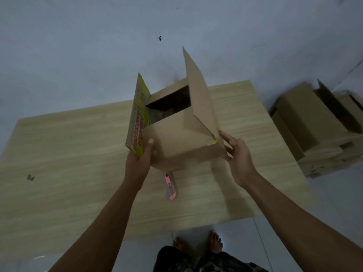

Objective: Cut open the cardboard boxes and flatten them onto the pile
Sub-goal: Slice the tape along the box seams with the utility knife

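On a wooden bench (78,154), an opened cardboard box (176,142) is being held up. Its yellow printed flap (137,118) is being gripped by the left hand (138,160), while its right corner is being touched by the straight fingers of the right hand (238,154). A pink cutter (170,186) is lying beneath.

Both bare forearms are extended forward from the lower corners of the view, converging toward twelve o'clock. The left hand (140,156) is held at about eleven o'clock from the bare feet (198,242), its thumb raised and pressed flat while the fingers are hidden from view. The right hand (238,154) is held at one o'clock, palm turned inward toward nine o'clock, its fingers extended and slightly spread.
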{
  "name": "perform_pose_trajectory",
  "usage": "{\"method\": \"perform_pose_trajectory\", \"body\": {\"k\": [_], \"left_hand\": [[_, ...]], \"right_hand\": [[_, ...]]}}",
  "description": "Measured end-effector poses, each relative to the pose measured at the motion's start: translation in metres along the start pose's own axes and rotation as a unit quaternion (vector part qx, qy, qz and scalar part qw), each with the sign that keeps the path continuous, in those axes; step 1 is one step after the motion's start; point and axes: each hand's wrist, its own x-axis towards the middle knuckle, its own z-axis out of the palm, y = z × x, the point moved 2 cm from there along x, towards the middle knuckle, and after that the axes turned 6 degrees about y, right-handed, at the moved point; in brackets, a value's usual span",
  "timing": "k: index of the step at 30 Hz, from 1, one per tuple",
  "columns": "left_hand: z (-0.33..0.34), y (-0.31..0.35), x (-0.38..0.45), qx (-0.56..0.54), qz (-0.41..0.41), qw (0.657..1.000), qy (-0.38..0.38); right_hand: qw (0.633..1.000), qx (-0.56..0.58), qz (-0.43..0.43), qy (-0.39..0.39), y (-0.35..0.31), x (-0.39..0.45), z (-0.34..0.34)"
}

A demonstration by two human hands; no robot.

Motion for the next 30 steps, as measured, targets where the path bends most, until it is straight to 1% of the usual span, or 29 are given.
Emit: {"method": "perform_pose_trajectory", "body": {"k": [2, 4, 8, 10, 12, 14, 16, 17, 18, 19, 20, 21, 22, 23, 24, 26, 27, 28, 29, 30], "left_hand": [[-0.013, 0.0, 0.007, 0.04, -0.007, 0.999, 0.0], [-0.027, -0.003, 0.014, 0.047, -0.034, 0.998, 0.008], [-0.055, -0.005, 0.022, -0.014, -0.05, 0.998, -0.033], [-0.073, -0.011, 0.026, -0.061, -0.067, 0.996, -0.018], [-0.092, -0.018, 0.028, -0.077, -0.09, 0.993, 0.008], [-0.112, -0.027, 0.029, -0.033, -0.109, 0.993, 0.013], [-0.128, -0.037, 0.028, 0.06, -0.144, 0.988, -0.012], [-0.137, -0.037, 0.027, 0.145, -0.159, 0.976, -0.046], [-0.146, -0.031, 0.024, 0.252, -0.158, 0.95, -0.097], [-0.156, -0.021, 0.022, 0.346, -0.144, 0.916, -0.145], [-0.165, -0.008, 0.022, 0.396, -0.117, 0.894, -0.173], [-0.173, 0.006, 0.023, 0.402, -0.091, 0.894, -0.177], [-0.18, 0.026, 0.022, 0.375, -0.059, 0.91, -0.168], [-0.188, 0.043, 0.023, 0.354, -0.012, 0.926, -0.129], [-0.192, 0.06, 0.026, 0.351, 0.054, 0.933, -0.064], [-0.194, 0.089, 0.032, 0.338, 0.171, 0.922, 0.083], [-0.19, 0.096, 0.035, 0.319, 0.202, 0.917, 0.126], [-0.184, 0.098, 0.04, 0.304, 0.216, 0.918, 0.135], [-0.175, 0.097, 0.046, 0.309, 0.22, 0.918, 0.115], [-0.164, 0.094, 0.051, 0.338, 0.208, 0.914, 0.082]], "right_hand": [[0.999, 0.012, -0.009, 0.041, -0.004, 0.004, 0.02], [0.998, 0.013, -0.011, 0.052, -0.01, 0.003, 0.043], [1.0, 0.006, 0.019, 0.024, -0.025, -0.001, 0.093], [0.999, -0.031, 0.005, 0.021, -0.027, -0.003, 0.121], [0.997, -0.074, -0.024, 0.029, -0.028, -0.006, 0.152], [0.991, -0.117, -0.054, 0.038, -0.026, -0.015, 0.182], [0.984, -0.155, -0.085, 0.036, -0.02, -0.025, 0.208], [0.979, -0.176, -0.095, 0.03, -0.014, -0.03, 0.218], [0.977, -0.188, -0.103, 0.022, -0.007, -0.033, 0.228], [0.974, -0.196, -0.109, 0.013, -0.002, -0.038, 0.237], [0.972, -0.204, -0.116, 0.006, 0.003, -0.043, 0.246], [0.97, -0.209, -0.127, -0.002, 0.006, -0.047, 0.255], [0.968, -0.212, -0.136, -0.01, 0.01, -0.049, 0.264], [0.966, -0.214, -0.143, -0.02, 0.013, -0.051, 0.272], [0.965, -0.214, -0.148, -0.026, 0.016, -0.051, 0.279], [0.971, -0.185, -0.148, -0.041, 0.021, -0.053, 0.285], [0.977, -0.157, -0.132, -0.052, 0.022, -0.054, 0.286], [0.984, -0.127, -0.107, -0.07, 0.024, -0.056, 0.285], [0.986, -0.11, -0.08, -0.091, 0.026, -0.059, 0.282], [0.986, -0.11, -0.064, -0.11, 0.029, -0.06, 0.279]]}}
